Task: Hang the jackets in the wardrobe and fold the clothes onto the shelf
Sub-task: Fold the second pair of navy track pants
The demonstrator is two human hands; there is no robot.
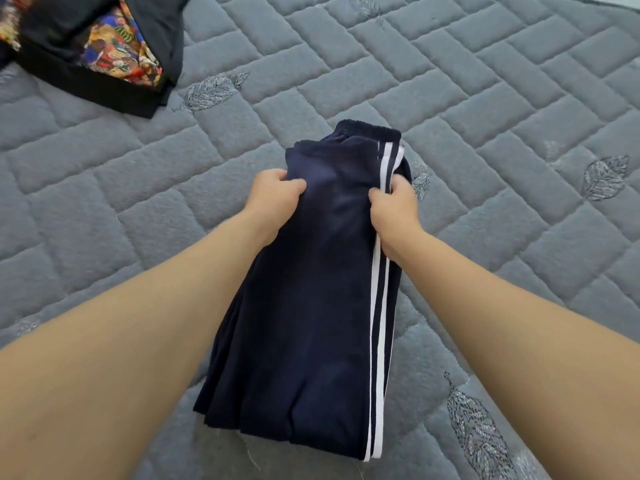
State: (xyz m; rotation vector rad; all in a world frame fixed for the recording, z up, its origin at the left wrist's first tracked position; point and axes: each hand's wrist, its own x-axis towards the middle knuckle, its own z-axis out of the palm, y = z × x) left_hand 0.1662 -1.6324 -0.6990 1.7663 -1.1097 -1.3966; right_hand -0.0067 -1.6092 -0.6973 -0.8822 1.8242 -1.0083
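Navy track pants [311, 306] with two white side stripes lie lengthwise on the grey quilted bed [485, 98], elastic waistband at the far end. My left hand [273, 199] grips the pants' left edge just below the waistband. My right hand [394, 213] pinches the striped right edge at the same height. The upper part of the pants is bunched and lifted between my hands; the leg ends lie flat near me.
A black garment with a colourful patterned lining [104, 46] lies crumpled at the far left corner of the bed. The quilted cover with embroidered leaf motifs [606, 176] stretches around the pants on all sides.
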